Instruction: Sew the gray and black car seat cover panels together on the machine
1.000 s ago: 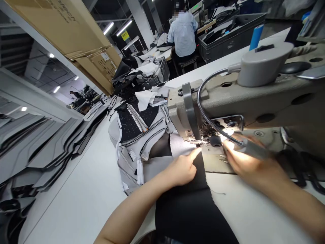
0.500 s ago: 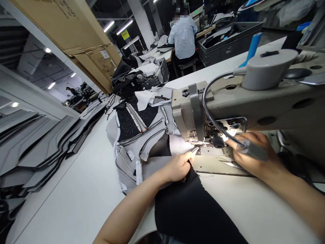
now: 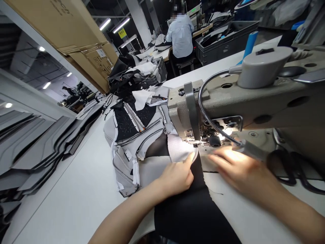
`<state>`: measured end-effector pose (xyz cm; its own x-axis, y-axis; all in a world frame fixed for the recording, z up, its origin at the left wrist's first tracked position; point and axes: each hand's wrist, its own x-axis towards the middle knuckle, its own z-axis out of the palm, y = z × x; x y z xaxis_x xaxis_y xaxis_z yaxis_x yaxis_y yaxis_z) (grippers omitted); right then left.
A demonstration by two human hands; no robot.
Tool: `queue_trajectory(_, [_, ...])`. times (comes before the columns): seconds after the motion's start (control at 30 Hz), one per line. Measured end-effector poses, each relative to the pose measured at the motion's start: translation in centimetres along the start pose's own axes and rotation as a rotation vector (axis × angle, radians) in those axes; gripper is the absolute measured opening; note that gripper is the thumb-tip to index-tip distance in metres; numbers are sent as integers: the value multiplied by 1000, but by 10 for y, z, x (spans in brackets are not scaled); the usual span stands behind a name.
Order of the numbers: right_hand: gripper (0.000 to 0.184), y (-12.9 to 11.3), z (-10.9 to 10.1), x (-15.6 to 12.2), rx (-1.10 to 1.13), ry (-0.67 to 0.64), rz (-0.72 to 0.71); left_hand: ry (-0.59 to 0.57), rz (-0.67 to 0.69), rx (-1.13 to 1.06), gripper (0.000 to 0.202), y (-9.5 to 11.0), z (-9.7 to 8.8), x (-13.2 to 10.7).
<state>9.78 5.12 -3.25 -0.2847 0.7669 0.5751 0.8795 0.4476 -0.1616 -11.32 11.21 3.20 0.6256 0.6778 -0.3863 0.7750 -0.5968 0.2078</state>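
My left hand (image 3: 176, 176) lies on the fabric in front of the sewing machine (image 3: 215, 101). Its index finger presses on the pale mesh piece (image 3: 181, 149) close to the needle area, while the other fingers curl in over the black fabric (image 3: 195, 210). This black fabric runs from the presser foot down over the table's front edge. Just right of the seam, my right hand (image 3: 236, 167) hovers by the machine bed, fingers stretched out, slightly blurred and holding nothing. Scissors with dark handles (image 3: 281, 166) lie behind my right wrist, their blades hidden.
A grey and black sewn cover (image 3: 137, 128) spreads out left of the machine. Stacked grey panels (image 3: 38, 142) line the far left table. Beyond are cardboard boxes (image 3: 76, 30), a fabric heap (image 3: 137, 69), a dark crate (image 3: 223, 42) and a seated person (image 3: 180, 35).
My right hand has moved left and forward from beside the machine head, its fingers stretching out. My left hand has shifted from pinching the fabric edge to pressing it with the index finger.
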Motion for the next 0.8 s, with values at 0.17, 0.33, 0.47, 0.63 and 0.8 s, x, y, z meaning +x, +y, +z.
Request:
queue_trajectory(0.17, [54, -43, -4, -5, 352, -255, -431, -14, 26, -28, 54, -2, -26, -2])
queue_trajectory(0.33, [65, -50, 1, -8, 504, -413, -485, -106, 14, 130, 49, 12, -23, 7])
queue_trajectory(0.47, [68, -43, 3, 2, 636, -501, -492, -80, -29, 224, 58, 20, -6, 16])
queue_trajectory(0.63, [57, -45, 11, 7, 541, -455, -416, -7, -4, 250, 60, 11, -5, 20])
queue_trajectory(0.8, [46, -53, 23, -13, 350, -129, -391, 14, 77, 194, 43, -1, -5, 15])
